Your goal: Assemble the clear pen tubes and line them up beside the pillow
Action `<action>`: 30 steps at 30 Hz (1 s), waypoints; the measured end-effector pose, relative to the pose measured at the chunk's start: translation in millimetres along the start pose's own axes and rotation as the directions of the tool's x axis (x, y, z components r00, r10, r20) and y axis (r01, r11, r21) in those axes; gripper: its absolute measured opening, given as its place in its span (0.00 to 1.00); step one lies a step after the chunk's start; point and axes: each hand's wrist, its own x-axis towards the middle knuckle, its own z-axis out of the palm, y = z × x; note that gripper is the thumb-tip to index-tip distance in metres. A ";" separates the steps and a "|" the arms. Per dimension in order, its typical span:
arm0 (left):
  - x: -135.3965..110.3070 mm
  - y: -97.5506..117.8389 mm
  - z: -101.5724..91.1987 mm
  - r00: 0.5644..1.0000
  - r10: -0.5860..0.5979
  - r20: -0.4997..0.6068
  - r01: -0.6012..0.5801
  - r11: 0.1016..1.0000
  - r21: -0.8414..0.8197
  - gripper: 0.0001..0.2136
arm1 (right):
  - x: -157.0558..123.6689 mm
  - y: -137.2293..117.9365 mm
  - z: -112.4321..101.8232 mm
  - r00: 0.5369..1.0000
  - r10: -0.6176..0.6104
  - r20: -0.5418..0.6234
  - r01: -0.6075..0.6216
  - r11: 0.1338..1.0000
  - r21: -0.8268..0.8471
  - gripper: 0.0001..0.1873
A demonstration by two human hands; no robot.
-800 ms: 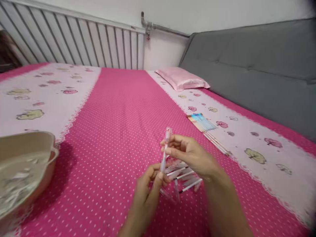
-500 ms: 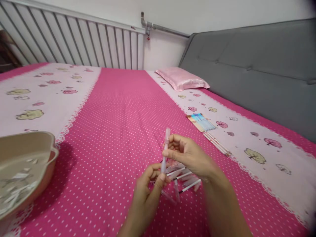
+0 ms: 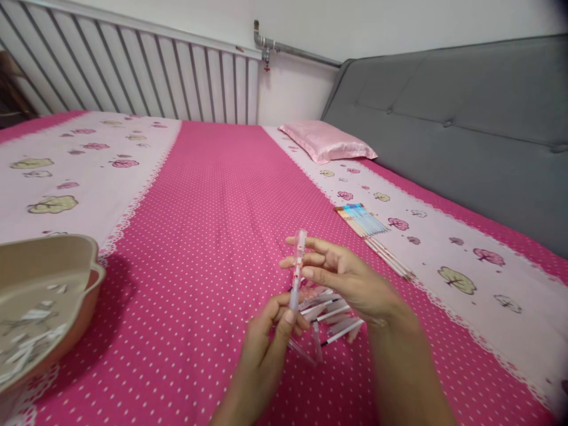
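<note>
My left hand (image 3: 270, 337) is closed, with thumb and fingers pinching the lower end of a pen (image 3: 298, 266). The pen is slim, translucent pink-white with small red marks, and stands nearly upright. My right hand (image 3: 339, 275) is beside its upper part, fingers stretched out and apart behind the barrel. The right thumb tip lies close to the pen; whether it touches I cannot tell. Under the hands lies a loose pile of pen parts (image 3: 339, 331), white refills with dark tips and clear pinkish tubes, partly hidden by my hands.
A tan basin (image 3: 95, 260) with white scraps stands at the left. A row of blue and tan pens (image 3: 366, 220) and several whitish sticks (image 3: 390, 258) lie to the right. Farther back are a pink pillow (image 3: 328, 142), a grey headboard (image 3: 452, 94) and a radiator (image 3: 133, 65).
My right hand's fingers have loosened from the pen and spread out, uncovering its red-marked middle. My left hand keeps its hold, and the pen stays in about the same place.
</note>
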 end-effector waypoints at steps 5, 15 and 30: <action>-0.2 -0.7 0.9 1.000 0.002 0.003 -0.002 1.000 0.020 0.12 | 0.8 0.7 1.0 1.000 0.008 -0.022 -0.009 1.000 -0.019 0.24; -0.3 1.9 2.3 1.000 0.029 0.005 -0.029 1.000 0.001 0.09 | 2.9 1.3 1.1 0.988 -0.026 -0.150 0.003 0.988 -0.157 0.22; -2.4 6.0 1.8 1.000 0.001 -0.015 -0.002 1.000 -0.021 0.12 | 2.0 -1.3 3.8 1.000 -0.025 0.005 0.025 0.999 -0.029 0.24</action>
